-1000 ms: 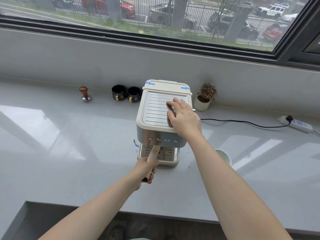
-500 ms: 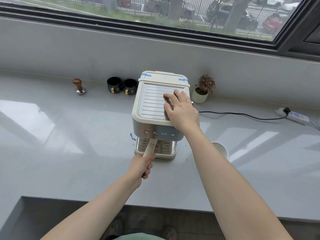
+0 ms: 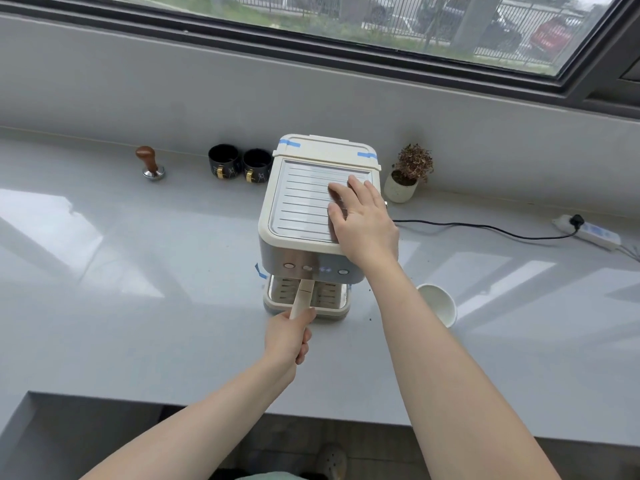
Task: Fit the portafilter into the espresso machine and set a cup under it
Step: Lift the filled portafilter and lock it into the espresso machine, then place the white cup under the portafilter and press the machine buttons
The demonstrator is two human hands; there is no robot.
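Note:
A cream and steel espresso machine [image 3: 298, 209] stands on the grey counter [image 3: 138, 306]. The portafilter [image 3: 303, 296] shows only its cream handle, which sticks out from under the machine's front towards me; its head is hidden beneath the machine. My left hand [image 3: 289, 336] is shut on the near end of that handle. My right hand [image 3: 363, 221] lies flat on the machine's ribbed top, fingers spread. A white paper cup [image 3: 438, 304] stands on the counter to the right of the machine, partly behind my right forearm.
Two black mugs [image 3: 239, 164] and a wood-handled tamper [image 3: 150, 164] stand at the back left by the wall. A small potted plant [image 3: 407, 176] is at the back right. A black cable [image 3: 485, 228] runs to a power strip [image 3: 588, 232]. The counter's front edge is near me.
The portafilter handle has swung from slanting left to pointing almost straight at me, with my left hand still on it. My right hand stays on the machine's top. The camera has shifted slightly.

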